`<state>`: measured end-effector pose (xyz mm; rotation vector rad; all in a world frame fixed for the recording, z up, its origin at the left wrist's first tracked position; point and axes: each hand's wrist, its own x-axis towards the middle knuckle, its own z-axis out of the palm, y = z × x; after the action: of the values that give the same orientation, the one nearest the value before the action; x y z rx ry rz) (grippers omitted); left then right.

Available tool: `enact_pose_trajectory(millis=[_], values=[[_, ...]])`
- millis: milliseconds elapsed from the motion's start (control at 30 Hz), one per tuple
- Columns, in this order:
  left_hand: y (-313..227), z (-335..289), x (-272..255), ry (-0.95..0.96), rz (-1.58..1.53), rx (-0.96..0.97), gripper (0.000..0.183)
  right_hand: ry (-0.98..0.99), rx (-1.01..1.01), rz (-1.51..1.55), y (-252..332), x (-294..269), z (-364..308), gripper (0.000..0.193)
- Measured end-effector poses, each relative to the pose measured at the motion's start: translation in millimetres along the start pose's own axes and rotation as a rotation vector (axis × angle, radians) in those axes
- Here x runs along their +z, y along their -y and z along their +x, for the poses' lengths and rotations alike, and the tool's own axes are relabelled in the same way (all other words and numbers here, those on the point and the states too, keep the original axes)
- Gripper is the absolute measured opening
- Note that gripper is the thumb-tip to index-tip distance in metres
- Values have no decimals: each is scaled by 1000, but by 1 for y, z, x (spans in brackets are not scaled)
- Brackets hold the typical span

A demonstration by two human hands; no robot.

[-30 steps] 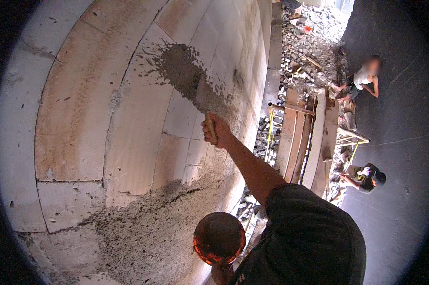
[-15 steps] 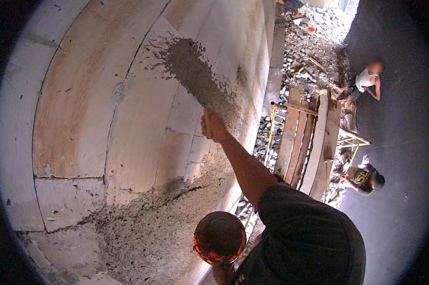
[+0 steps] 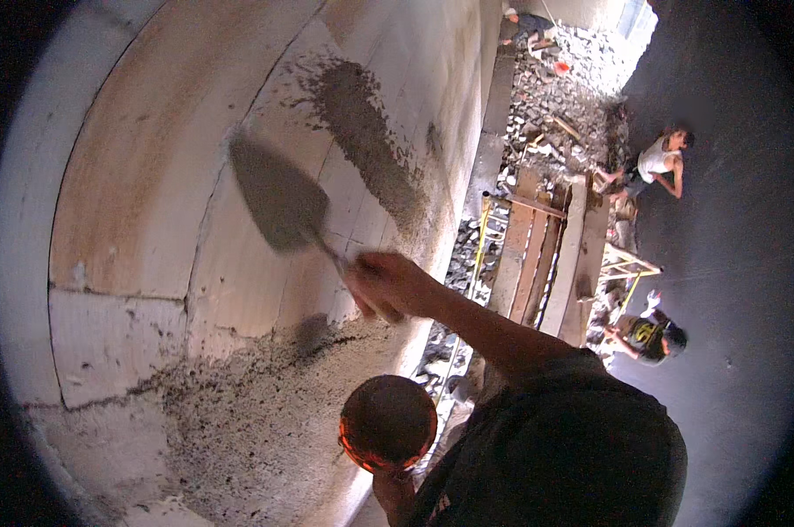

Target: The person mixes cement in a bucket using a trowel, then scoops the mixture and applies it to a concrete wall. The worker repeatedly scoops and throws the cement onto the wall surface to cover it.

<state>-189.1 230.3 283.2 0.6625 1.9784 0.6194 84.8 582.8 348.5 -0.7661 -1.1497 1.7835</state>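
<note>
My right hand [image 3: 386, 285] is closed round the handle of a pointed trowel [image 3: 278, 193]. The blade, blurred by motion, is in front of a pale block wall [image 3: 116, 342]. To its right, a wet grey mortar patch [image 3: 362, 132] streaks across the blocks, with splatter at its far end. At the lower middle, my left hand [image 3: 394, 494] supports an orange round container [image 3: 362, 453] holding dark material, probably mortar. The container hides most of the left fingers.
Rough mortar [image 3: 239, 413] covers the wall's lower part. To the right are scaffold planks [image 3: 537, 255] on a yellow frame [image 3: 482, 237], above rubble [image 3: 551, 105]. One person [image 3: 656, 162] wears a white top, another [image 3: 647, 338] a dark shirt; a third [image 3: 529, 28] is farther off.
My right hand has moved down from beside the mortar patch. The trowel blade now shows plainly, to the left of the patch. The whole view has shifted slightly.
</note>
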Motion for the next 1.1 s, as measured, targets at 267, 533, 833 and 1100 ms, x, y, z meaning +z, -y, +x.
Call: enact_pose_trajectory(millis=[267, 533, 833, 1100], values=[[-31, 43, -17, 53, -25, 53, 22, 503, 280, -1334, -65, 35, -119, 33], [-50, 69, -7, 136, -566, 70, 13, 800, 351, -1559, -98, 64, -95, 30], [-48, 80, -3, 150, -573, 29, 11, 400, 360, -700, -96, 70, -178, 42], [-54, 79, -3, 238, -496, 56, 28, -275, 539, 3, -42, 39, -197, 24]])
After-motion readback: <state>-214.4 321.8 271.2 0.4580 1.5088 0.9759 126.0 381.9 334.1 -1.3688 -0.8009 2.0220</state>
